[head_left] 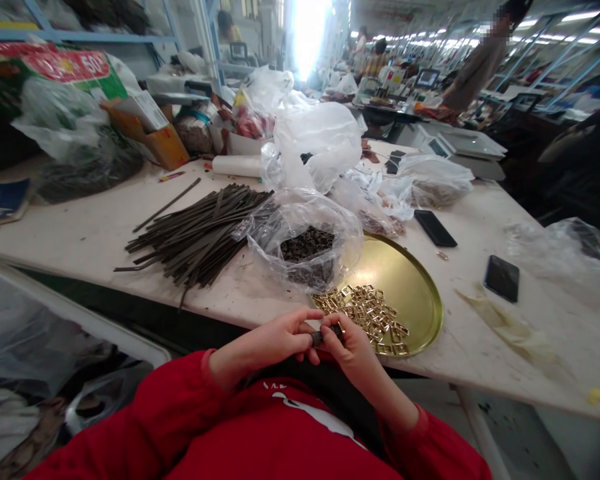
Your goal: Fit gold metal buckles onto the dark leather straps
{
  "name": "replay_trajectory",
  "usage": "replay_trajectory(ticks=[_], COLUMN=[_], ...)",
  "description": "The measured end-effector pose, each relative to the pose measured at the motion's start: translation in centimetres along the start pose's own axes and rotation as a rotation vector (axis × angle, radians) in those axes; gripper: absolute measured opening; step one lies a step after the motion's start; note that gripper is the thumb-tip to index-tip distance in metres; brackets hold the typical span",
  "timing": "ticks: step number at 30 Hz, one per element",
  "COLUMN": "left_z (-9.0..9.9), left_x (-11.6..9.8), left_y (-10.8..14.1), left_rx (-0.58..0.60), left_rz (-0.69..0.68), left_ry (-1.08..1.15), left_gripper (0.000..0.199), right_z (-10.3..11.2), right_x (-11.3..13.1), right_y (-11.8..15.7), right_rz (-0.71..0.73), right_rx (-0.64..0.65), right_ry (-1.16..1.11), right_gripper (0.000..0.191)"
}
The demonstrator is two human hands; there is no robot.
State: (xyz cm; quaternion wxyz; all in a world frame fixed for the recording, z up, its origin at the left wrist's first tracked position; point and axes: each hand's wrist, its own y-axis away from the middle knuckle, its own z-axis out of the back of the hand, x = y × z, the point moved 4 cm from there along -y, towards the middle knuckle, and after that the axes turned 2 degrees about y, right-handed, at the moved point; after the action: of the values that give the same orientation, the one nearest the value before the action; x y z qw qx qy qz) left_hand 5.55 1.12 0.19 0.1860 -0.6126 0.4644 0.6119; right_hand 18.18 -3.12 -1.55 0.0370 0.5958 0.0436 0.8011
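My left hand and my right hand meet just off the table's front edge. Between them is a short dark strap piece, with the fingertips of both hands closed on it. My fingers cover much of the piece, and whether a buckle is on it I cannot make out. Right behind my right hand lie many small gold rectangular buckles, heaped on a round gold tray. An open clear plastic bag full of small dark pieces rests against the tray's left side.
A pile of long dark strips lies left of the bag. Two dark phones are on the right. Stuffed plastic bags, a white roll and a scale stand farther back. Another person is at far right.
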Motion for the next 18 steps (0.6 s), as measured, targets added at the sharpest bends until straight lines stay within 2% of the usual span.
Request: replay_trajectory(ticks=[3,6,8,12,18], left_z=[-0.2,-0.3,-0.4,-0.5,-0.8], left_x=[0.4,0.7,0.7,0.8,1.8], left_y=[0.1,0.6,1.0,1.2,0.8], left_rx=[-0.030,-0.020,-0.003,-0.040,-0.081], left_rz=[-0.012,0.047,0.078,0.061,0.071], left_ry=[-0.038,-0.217,-0.309,-0.318,-0.414], left_gripper=[0.043,0.026,0.030,0.033,0.034], right_z=[0.3,0.5,0.5,0.3,-0.2], right_x=[0.5,0.8,0.8,1.1,0.5], right_y=[0.7,1.2,1.4,1.5,1.9], right_rz=[0.027,0.069,0.096,0.151,0.222], right_rx=[-0.039,-0.090,-0.105,-0.119,-0.068], right_ry=[0.024,0.106,0.167,0.261,0.405], right_gripper=[0.015,0.014,0.013,0.011,0.012])
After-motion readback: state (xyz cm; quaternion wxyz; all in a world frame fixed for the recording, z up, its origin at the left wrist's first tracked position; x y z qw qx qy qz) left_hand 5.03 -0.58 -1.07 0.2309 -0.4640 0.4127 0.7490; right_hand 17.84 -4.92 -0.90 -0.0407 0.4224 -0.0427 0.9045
